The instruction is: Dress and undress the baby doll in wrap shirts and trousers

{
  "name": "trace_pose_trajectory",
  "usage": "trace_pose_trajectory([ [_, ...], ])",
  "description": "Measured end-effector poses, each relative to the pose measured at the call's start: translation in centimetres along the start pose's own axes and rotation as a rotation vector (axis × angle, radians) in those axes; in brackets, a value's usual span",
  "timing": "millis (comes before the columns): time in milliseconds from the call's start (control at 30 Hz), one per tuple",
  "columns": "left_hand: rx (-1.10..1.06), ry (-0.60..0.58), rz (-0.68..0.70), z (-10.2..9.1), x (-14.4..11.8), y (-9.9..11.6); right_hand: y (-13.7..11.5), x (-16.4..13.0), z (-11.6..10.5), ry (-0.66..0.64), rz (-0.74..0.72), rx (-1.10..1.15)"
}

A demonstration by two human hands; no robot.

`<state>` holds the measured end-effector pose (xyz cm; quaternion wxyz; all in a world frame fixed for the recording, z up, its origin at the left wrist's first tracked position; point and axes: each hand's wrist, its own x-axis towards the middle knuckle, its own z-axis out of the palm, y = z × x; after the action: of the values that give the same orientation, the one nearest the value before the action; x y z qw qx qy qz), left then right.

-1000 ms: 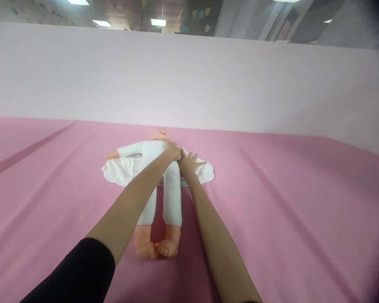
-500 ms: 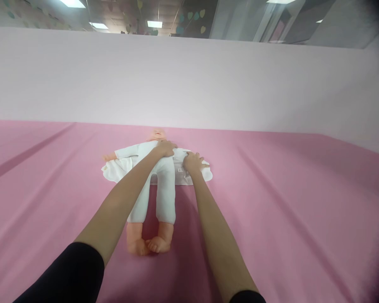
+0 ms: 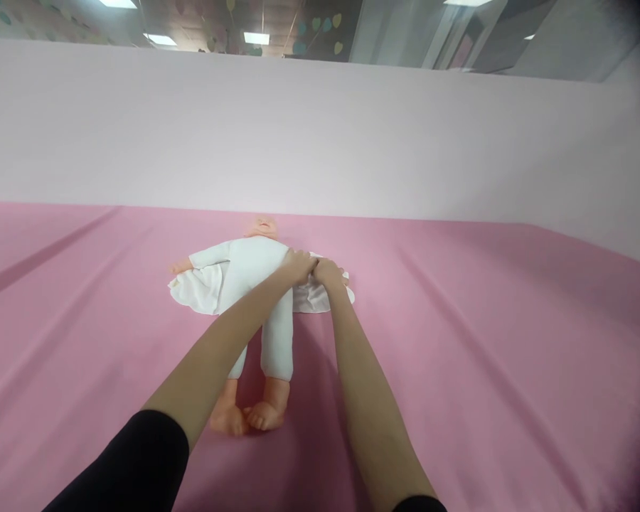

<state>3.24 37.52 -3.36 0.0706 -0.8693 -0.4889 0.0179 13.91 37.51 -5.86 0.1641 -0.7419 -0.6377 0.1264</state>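
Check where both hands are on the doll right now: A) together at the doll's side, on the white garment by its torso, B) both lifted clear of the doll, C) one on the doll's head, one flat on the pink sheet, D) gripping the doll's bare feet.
A: the left hand and right hand meet at the side of the doll, on the white garment, far from its bare feet.

Your left forearm crosses the doll [image 3: 256, 267] and hides its left thigh and part of its waist. Your left hand [image 3: 299, 264] and right hand [image 3: 328, 272] meet over the white cloth [image 3: 197, 293], so you cannot tell whether the fingers pinch it or only press. The doll's arm beyond your right hand is hidden. Its face is too small to read. Both your sleeves are cut off at the bottom edge.
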Motion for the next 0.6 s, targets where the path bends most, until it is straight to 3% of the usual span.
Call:
trace_pose_trajectory([
  [100, -0.010, 0.037, -0.021, 0.8, 0.2, 0.9, -0.2, -0.2, -0.3, -0.026, 0.083, 0.019],
  [233, -0.036, 0.091, -0.045, 0.7, 0.0, 0.0, 0.2, 0.1, -0.4, -0.001, -0.014, -0.016],
  [400, -0.062, 0.053, -0.072, -0.5, -0.4, -0.9, 1.0, 0.5, -0.4, 0.030, -0.120, -0.091],
  [600, -0.195, 0.085, -0.126, -0.9, -0.4, -1.6, 1.7, 0.3, -1.0, 0.011, -0.069, 0.092],
])
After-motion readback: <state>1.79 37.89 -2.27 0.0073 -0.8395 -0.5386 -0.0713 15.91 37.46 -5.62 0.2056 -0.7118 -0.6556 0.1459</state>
